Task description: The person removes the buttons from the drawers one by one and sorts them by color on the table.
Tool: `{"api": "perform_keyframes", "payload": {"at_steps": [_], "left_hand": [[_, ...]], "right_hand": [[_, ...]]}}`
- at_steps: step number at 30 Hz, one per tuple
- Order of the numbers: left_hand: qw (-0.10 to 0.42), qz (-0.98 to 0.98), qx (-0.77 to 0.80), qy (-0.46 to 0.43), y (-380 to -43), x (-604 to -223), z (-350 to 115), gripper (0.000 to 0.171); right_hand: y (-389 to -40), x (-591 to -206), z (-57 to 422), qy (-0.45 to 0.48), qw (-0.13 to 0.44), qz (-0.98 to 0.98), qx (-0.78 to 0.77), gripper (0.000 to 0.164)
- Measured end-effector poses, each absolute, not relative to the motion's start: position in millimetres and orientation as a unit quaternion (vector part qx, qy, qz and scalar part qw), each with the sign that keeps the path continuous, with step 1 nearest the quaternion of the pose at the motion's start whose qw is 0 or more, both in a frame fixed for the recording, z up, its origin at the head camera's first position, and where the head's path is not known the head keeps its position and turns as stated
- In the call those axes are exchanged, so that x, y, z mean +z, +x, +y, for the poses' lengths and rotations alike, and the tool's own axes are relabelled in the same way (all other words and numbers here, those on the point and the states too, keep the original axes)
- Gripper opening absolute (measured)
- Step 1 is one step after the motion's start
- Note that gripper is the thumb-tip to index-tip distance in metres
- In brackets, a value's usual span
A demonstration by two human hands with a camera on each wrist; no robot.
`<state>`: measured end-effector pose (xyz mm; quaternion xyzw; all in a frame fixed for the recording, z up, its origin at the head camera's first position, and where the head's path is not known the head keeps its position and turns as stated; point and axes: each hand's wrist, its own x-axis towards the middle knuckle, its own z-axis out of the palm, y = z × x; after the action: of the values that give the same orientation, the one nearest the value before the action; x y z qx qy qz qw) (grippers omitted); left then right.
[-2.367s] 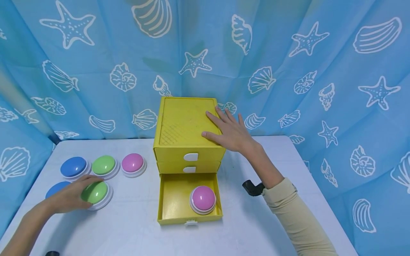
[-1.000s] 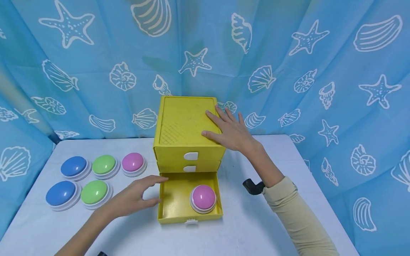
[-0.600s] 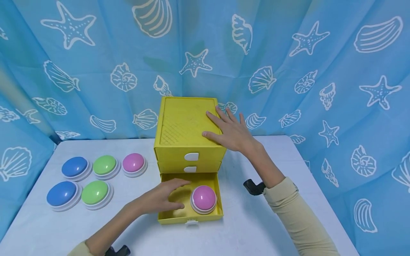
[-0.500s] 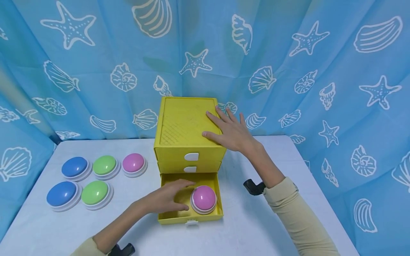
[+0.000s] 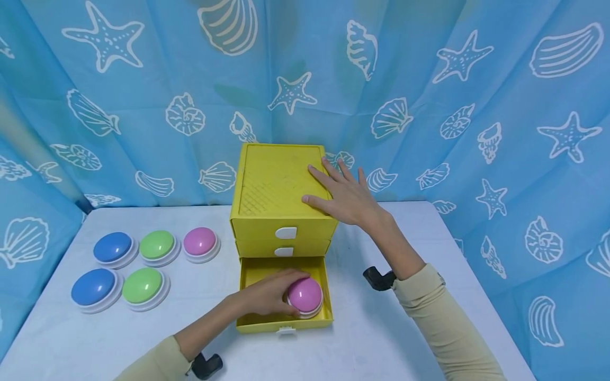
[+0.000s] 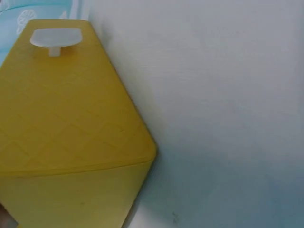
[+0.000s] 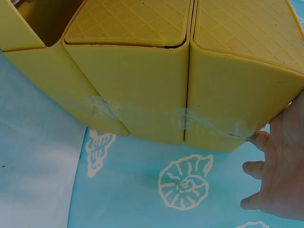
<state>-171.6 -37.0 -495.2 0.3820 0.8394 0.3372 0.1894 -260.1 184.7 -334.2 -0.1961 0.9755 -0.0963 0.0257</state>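
Note:
My left hand (image 5: 269, 293) reaches into the pulled-out bottom drawer (image 5: 252, 327) and grips a pink dome-topped push button (image 5: 305, 294) by its left side, thumb in front and fingers behind. The button's white base is partly hidden by the hand. My right hand (image 5: 347, 198) rests with spread fingers on the top right edge of the yellow drawer unit (image 5: 281, 180). In the right wrist view, that hand (image 6: 5, 219) is not shown; there my right hand (image 7: 285, 161) touches the unit's edge. The left wrist view shows the drawer's front with its white handle (image 6: 56, 38).
Left of the unit on the white table (image 5: 190, 328) stand two blue buttons (image 5: 93, 287), two green ones (image 5: 142, 286) and another pink one (image 5: 200, 242). The two upper drawers (image 5: 259, 231) are pushed in. A blue shell-patterned curtain (image 5: 295, 47) hangs behind.
My left hand has left the front green button, moved right into the drawer and taken hold of the pink button. The right hand has stayed on the unit.

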Motion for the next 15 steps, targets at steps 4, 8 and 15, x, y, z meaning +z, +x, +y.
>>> {"api": "perform_keyframes", "payload": {"at_steps": [4, 8, 15], "left_hand": [[0.179, 0.846, 0.333, 0.375, -171, -496, -35, 0.079], [0.163, 0.853, 0.325, 0.375, -169, -494, -38, 0.079], [0.168, 0.863, 0.333, 0.342, -158, -473, -56, 0.079]], "right_hand": [[-261, -334, 185, -0.198, 0.025, 0.976, -0.091, 0.079], [-261, -335, 184, -0.198, 0.026, 0.975, -0.094, 0.079], [-259, -333, 184, -0.200, 0.030, 0.975, -0.097, 0.079]]}}
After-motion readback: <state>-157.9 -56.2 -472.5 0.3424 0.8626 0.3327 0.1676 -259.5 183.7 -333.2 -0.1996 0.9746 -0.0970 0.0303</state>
